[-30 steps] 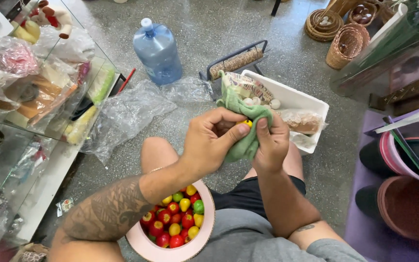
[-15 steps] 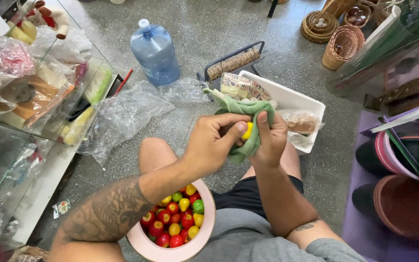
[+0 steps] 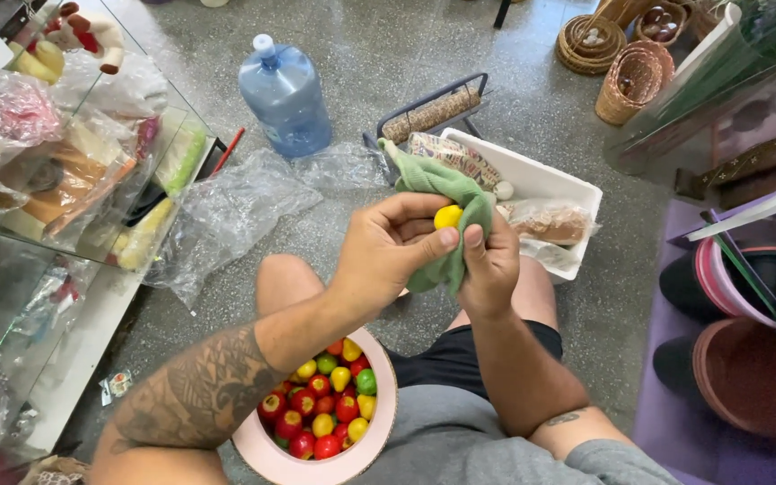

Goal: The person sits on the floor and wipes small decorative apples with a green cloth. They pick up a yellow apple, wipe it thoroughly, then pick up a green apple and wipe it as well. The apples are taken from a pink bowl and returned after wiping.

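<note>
My left hand [image 3: 388, 251] pinches a small yellow toy fruit [image 3: 447, 216] between thumb and fingers. My right hand [image 3: 489, 265] grips a green cloth [image 3: 442, 189] that wraps around the fruit and sticks up above both hands. The hands touch each other above my knees. A pink round bowl [image 3: 379, 422] sits on my lap below my left forearm, filled with several small red, yellow and green toy fruits [image 3: 330, 404].
A white tray [image 3: 554, 184] with small packets lies on the floor beyond my hands. A blue water jug [image 3: 286, 94], crumpled clear plastic [image 3: 235, 211], a glass shelf unit [image 3: 56, 162] at left, wicker baskets [image 3: 635, 76] at top right and pots [image 3: 738, 377] at right surround me.
The hands have shifted the cloth around the yellow fruit; the fruit now shows more clearly at the top between the fingers, and the cloth's loose end has swung up and to the left.
</note>
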